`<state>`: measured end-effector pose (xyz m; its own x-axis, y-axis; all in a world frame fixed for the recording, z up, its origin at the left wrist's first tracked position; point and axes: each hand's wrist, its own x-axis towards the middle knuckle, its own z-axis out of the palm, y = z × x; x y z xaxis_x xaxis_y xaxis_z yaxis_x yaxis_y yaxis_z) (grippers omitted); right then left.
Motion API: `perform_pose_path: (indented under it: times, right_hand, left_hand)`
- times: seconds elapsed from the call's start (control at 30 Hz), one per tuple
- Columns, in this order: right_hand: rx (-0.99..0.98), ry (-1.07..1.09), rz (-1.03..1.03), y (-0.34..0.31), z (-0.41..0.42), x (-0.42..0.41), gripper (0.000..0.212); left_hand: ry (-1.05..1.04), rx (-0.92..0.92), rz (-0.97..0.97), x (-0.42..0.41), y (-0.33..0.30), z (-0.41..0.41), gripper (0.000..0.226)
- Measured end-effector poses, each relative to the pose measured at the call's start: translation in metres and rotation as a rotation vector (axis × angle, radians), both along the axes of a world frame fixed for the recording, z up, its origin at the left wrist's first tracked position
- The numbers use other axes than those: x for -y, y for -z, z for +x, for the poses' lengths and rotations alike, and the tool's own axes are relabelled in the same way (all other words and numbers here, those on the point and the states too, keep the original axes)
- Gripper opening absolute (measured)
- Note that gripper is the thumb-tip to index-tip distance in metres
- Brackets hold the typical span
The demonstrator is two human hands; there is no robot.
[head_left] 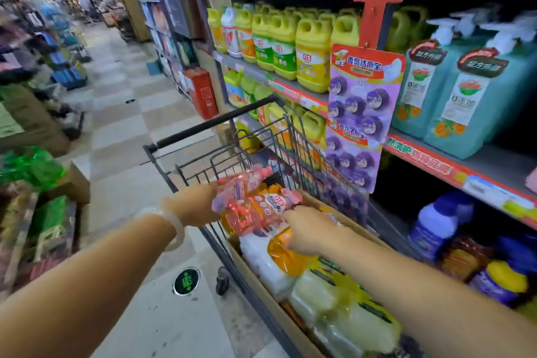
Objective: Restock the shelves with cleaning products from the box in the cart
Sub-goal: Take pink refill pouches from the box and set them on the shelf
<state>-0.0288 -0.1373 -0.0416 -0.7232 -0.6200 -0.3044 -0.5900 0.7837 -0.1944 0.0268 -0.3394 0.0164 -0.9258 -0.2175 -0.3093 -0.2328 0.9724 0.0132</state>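
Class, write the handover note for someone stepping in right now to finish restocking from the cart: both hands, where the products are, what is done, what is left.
Left hand: holds the red refill pouches from the side, above the cart.
Right hand: grips the same pouches from the near side.
The cardboard box lies in the cart, with white, orange and yellow-green packs inside.
Done: pouches lifted out of the box.
Left: shelve them, then empty the box onto the shelves.
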Motion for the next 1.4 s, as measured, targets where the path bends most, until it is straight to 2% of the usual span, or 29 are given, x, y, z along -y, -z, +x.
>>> perform_pose_path:
  times: [0.1, 0.2, 0.33, 0.47, 0.53, 0.63, 0.7, 0.8, 0.93, 1.03, 1.1, 1.13, 1.2, 1.27, 1.3, 1.37, 1.4]
  right_hand:
    - [0.111, 0.082, -0.030, 0.026, -0.029, 0.053, 0.035]
    - [0.265, 0.204, -0.142, 0.052, -0.056, 0.101, 0.017]
    - [0.400, 0.433, -0.341, 0.077, -0.080, 0.146, 0.030]
    - [0.565, 0.632, -0.513, 0.090, -0.107, 0.185, 0.022]
    - [0.609, 0.737, -0.590, 0.095, -0.122, 0.203, 0.030]
    - [0.740, 0.907, -0.644, 0.102, -0.137, 0.231, 0.069]
    - [0.857, 1.004, -0.643, 0.104, -0.143, 0.249, 0.075]
    - [0.855, 1.086, -0.632, 0.102, -0.154, 0.260, 0.081]
    - [0.864, 1.075, -0.544, 0.096, -0.161, 0.253, 0.076]
    - [1.011, 1.107, -0.652, 0.093, -0.157, 0.243, 0.059]
    - [1.097, 1.126, -0.767, 0.089, -0.155, 0.228, 0.042]
    - [1.112, 1.120, -0.785, 0.089, -0.154, 0.219, 0.042]
    - [1.089, 1.119, -0.768, 0.091, -0.150, 0.201, 0.059]
    - [1.123, 1.127, -0.779, 0.093, -0.141, 0.185, 0.070]
    - [1.212, 1.119, -0.838, 0.090, -0.135, 0.178, 0.071]
    - [1.407, 1.071, -1.087, 0.079, -0.126, 0.164, 0.064]
    - [1.423, 1.021, -1.231, 0.067, -0.123, 0.154, 0.057]
  left_hand:
    - [-0.006, -0.012, 0.059, 0.046, 0.026, -0.035, 0.037]
    - [-0.014, -0.017, 0.070, 0.079, 0.054, -0.067, 0.041]
    - [-0.046, 0.014, 0.118, 0.113, 0.091, -0.106, 0.037]
    - [-0.124, 0.079, 0.194, 0.131, 0.115, -0.127, 0.043]
    - [-0.160, 0.095, 0.219, 0.135, 0.127, -0.131, 0.050]
    - [-0.170, 0.074, 0.236, 0.140, 0.140, -0.137, 0.061]
    - [-0.167, 0.074, 0.252, 0.141, 0.146, -0.143, 0.059]
    - [-0.145, 0.038, 0.275, 0.139, 0.152, -0.152, 0.047]
    - [-0.123, 0.012, 0.215, 0.134, 0.154, -0.148, 0.044]
    - [-0.154, -0.055, 0.217, 0.132, 0.153, -0.149, 0.037]
    - [-0.234, -0.087, 0.313, 0.135, 0.141, -0.155, 0.033]
    - [-0.298, -0.076, 0.398, 0.138, 0.132, -0.158, 0.026]
    - [-0.450, -0.035, 0.628, 0.142, 0.112, -0.158, 0.018]
    - [-0.570, -0.050, 0.896, 0.139, 0.096, -0.151, 0.038]
    - [-0.610, -0.069, 1.020, 0.135, 0.092, -0.146, 0.049]
    - [-0.637, -0.066, 1.228, 0.119, 0.084, -0.136, 0.060]
    - [-0.623, -0.059, 1.336, 0.108, 0.079, -0.133, 0.059]
